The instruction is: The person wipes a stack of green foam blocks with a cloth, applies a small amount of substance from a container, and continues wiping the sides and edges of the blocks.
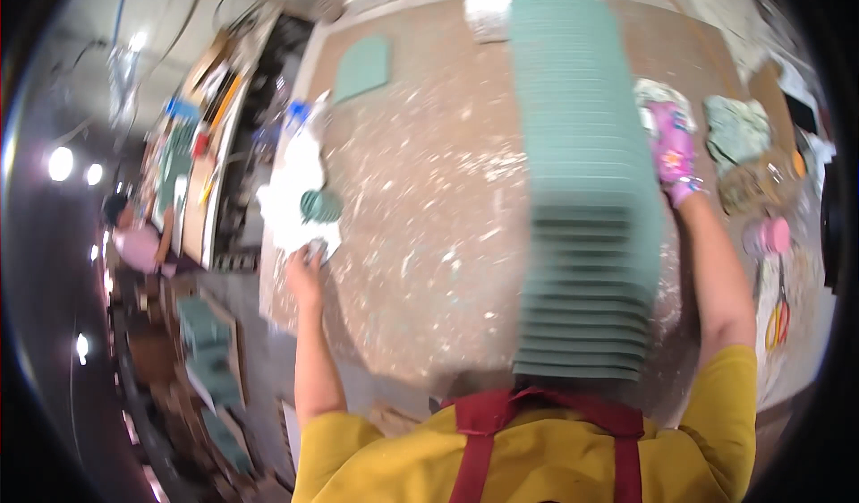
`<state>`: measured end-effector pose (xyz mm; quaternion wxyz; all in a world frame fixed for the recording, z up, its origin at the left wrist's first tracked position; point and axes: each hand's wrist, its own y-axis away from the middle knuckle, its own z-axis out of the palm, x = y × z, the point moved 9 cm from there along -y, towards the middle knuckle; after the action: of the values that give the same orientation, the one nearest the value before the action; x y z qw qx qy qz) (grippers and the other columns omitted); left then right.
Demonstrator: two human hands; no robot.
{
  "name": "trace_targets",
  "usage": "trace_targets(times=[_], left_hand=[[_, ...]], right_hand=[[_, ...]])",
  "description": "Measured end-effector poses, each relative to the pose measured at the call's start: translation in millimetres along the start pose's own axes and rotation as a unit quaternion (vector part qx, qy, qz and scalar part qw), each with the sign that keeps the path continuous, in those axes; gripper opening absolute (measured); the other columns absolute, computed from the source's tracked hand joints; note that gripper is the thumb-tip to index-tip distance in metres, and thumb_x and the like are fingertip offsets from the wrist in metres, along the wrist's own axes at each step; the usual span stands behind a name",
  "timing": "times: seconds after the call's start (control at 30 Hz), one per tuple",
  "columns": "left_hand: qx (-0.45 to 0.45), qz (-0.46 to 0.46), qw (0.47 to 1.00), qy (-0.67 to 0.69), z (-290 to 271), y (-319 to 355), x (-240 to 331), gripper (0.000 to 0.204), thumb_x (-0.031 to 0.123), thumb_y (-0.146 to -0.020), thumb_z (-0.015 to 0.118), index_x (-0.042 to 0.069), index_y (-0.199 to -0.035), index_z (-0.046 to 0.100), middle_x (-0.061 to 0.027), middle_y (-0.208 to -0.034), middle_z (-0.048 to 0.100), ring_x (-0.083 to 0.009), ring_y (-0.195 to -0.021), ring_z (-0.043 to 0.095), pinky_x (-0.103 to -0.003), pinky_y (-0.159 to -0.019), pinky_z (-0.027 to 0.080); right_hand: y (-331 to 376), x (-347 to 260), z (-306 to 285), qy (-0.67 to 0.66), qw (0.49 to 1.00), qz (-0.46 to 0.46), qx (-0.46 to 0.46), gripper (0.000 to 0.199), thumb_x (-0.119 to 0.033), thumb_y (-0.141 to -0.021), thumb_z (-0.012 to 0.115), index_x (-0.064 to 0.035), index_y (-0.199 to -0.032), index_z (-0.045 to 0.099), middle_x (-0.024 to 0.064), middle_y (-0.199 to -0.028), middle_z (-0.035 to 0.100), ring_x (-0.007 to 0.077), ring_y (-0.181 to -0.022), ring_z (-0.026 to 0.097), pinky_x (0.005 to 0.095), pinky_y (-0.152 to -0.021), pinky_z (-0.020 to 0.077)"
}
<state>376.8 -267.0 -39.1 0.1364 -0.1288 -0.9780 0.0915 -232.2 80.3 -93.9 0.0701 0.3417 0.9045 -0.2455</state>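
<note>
A long fanned row of overlapping green sheet pieces (pixel 577 127) runs down the table toward my body, its near part blurred. To its right lies my right hand (pixel 673 145), in a pink patterned glove, closed on a crumpled whitish cloth (pixel 663 94). At the table's left edge my left hand (pixel 305 268) is closed around something small and greyish that I cannot make out. Just beyond it, a coiled green strip or roll (pixel 320 206) rests on white sheeting (pixel 288 194). One flat green piece with a rounded end (pixel 362 67) lies at the far left.
The brown tabletop (pixel 420 199) is speckled white. On the right are a crumpled pale-green cloth (pixel 737 129), a pink-lidded jar (pixel 767 235) and scissors with red-and-yellow handles (pixel 778 322). Another person (pixel 139 239) is at a bench on the left. Green pieces (pixel 208 346) lie lower left.
</note>
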Motion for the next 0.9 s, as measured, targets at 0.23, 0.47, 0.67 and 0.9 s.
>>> trace_targets(times=[0.23, 0.47, 0.67, 0.9], left_hand=[[-0.226, 0.061, 0.853, 0.466, 9.6, 16.2, 222.5, 0.037, 0.01, -0.086, 0.067, 0.0, -0.121, 0.058, -0.0051, -0.103, 0.064, -0.0106, -0.09, 0.059, -0.026, -0.083, 0.047], [-0.275, 0.211, 0.814, 0.465, 11.5, -6.3, 369.1, 0.034, 0.01, -0.087, 0.066, 0.003, -0.119, 0.059, -0.0012, -0.103, 0.063, -0.0087, -0.09, 0.057, -0.023, -0.082, 0.045], [-0.191, 0.426, 0.833, 0.298, 5.9, -29.2, 544.4, 0.031, 0.012, -0.085, 0.066, -0.001, -0.113, 0.06, -0.0058, -0.099, 0.066, -0.0134, -0.084, 0.063, -0.026, -0.076, 0.049], [-0.052, 0.537, 0.816, 0.206, 34.9, -25.8, 608.2, 0.03, 0.012, -0.08, 0.07, 0.0, -0.107, 0.064, -0.0131, -0.099, 0.065, -0.0211, -0.083, 0.066, -0.032, -0.075, 0.051]], right_hand=[[2.1, 22.9, -29.0, -0.051, 0.998, 0.014, 0.014, 0.035, -0.012, -0.082, 0.06, -0.0056, -0.116, 0.056, 0.0219, -0.115, 0.055, 0.0409, -0.105, 0.054, 0.0464, -0.089, 0.0448], [0.4, 11.7, -9.8, -0.058, 0.998, 0.023, 0.007, 0.048, -0.015, -0.077, 0.065, -0.0093, -0.123, 0.055, 0.0213, -0.125, 0.053, 0.0371, -0.114, 0.053, 0.0436, -0.095, 0.0443], [1.1, 2.1, -37.5, -0.077, 0.996, 0.051, -0.003, 0.044, -0.014, -0.075, 0.068, -0.0078, -0.117, 0.058, 0.0191, -0.115, 0.056, 0.0362, -0.104, 0.056, 0.0436, -0.089, 0.0467], [2.0, 3.5, -43.0, -0.078, 0.996, 0.049, 0.015, 0.041, -0.014, -0.076, 0.067, -0.0067, -0.115, 0.059, 0.0195, -0.114, 0.057, 0.0367, -0.103, 0.056, 0.0433, -0.087, 0.0474]])
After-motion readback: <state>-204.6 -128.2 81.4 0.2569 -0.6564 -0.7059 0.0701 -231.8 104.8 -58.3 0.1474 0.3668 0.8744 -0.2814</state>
